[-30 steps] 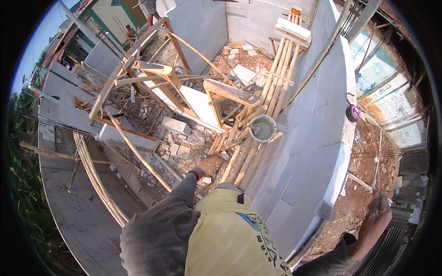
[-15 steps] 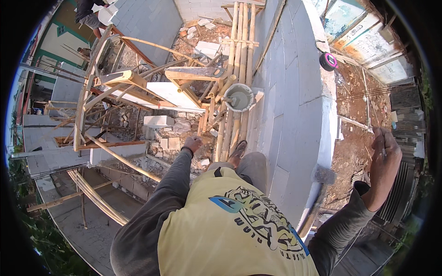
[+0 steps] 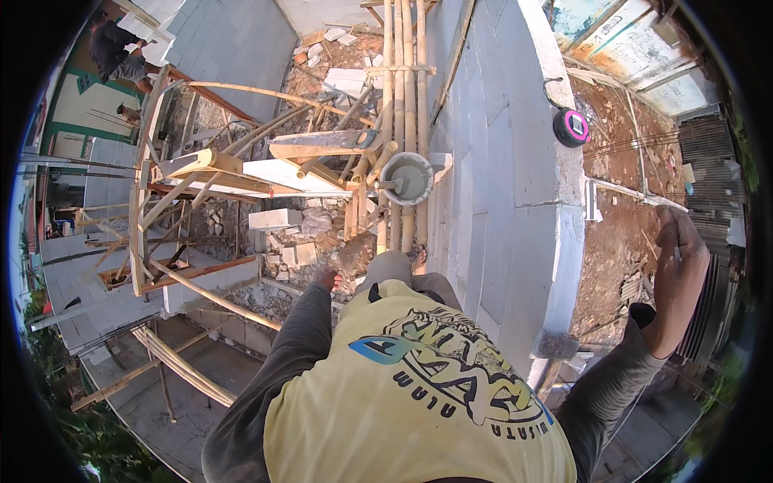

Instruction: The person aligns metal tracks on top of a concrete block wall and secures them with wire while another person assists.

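Note:
My right hand [image 3: 679, 270] is raised beyond the right side of the pale block wall [image 3: 515, 266]. Its fingers are pressed together, and whatever they may hold is too small to make out. Low beside my left knee is my left hand [image 3: 325, 280], its fingers mostly hidden, over the rubble. On top of the wall lies a pink and black tape measure [image 3: 572, 127]. A dark grey mallet-like head [image 3: 555, 346] sits nearer, with a wooden bar below it. Ahead of my knees, a bucket [image 3: 408, 179] of grey mortar stands on bamboo poles [image 3: 398, 97], a tool handle [image 3: 388, 184] over its rim.
A handsaw [image 3: 326, 145] lies across the timber frame [image 3: 145, 185] at left. White blocks [image 3: 275, 219] and broken pieces cover the ground below. Another person [image 3: 117, 48] is at the far upper left. Corrugated sheets [image 3: 708, 173] stand at far right.
The view has shifted, so the wall and the tape measure sit lower in it. My left hand has drawn back towards my knee. My right hand stays raised with fingers together.

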The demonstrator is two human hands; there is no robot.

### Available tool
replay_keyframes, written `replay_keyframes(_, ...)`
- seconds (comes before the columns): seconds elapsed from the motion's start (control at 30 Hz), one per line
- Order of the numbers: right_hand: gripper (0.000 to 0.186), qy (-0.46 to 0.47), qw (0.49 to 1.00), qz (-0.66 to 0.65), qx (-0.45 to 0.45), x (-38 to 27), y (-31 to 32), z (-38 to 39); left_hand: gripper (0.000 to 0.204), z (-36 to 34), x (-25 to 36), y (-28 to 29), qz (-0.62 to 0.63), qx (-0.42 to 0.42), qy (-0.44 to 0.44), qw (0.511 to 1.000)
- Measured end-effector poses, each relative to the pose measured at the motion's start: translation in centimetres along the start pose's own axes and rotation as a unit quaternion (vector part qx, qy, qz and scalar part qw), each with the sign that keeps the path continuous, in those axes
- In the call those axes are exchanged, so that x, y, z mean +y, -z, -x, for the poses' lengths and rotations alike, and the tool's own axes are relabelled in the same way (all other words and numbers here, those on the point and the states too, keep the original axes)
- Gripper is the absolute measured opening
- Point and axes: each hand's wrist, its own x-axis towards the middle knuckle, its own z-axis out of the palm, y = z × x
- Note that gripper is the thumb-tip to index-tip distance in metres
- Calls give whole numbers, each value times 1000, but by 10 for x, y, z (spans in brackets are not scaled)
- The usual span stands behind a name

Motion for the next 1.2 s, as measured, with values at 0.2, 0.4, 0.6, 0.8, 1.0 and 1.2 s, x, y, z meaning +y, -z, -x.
replay_keyframes(0.2, 22, -3, 999, -41, -13, 3, -19, -63, 17, -37, -26, 13, 107, -163, 67, 979)
replay_keyframes(0.4, 21, -2, 999, -34, 13, -7, -48, -136, 18, -47, 60, -26, 45, -20, -24, 999)
replay_keyframes(0.6, 20, 12, 998, -45, 45, -16, -77, -195, 17, -57, 141, -31, 14, 15, -147, 989)
replay_keyframes(0.8, 28, 70, 995, -22, 63, -10, -116, -275, 15, -82, 170, -19, 149, 20, -160, 975)
replay_keyframes(1.0, 24, -3, 999, -36, 7, -34, -132, -327, 19, -92, 137, 7, 140, 18, -77, 987)
replay_keyframes(1.2, 29, -7, 996, -87, -21, -25, -156, -373, 15, -55, 136, 33, 263, 79, -30, 961)
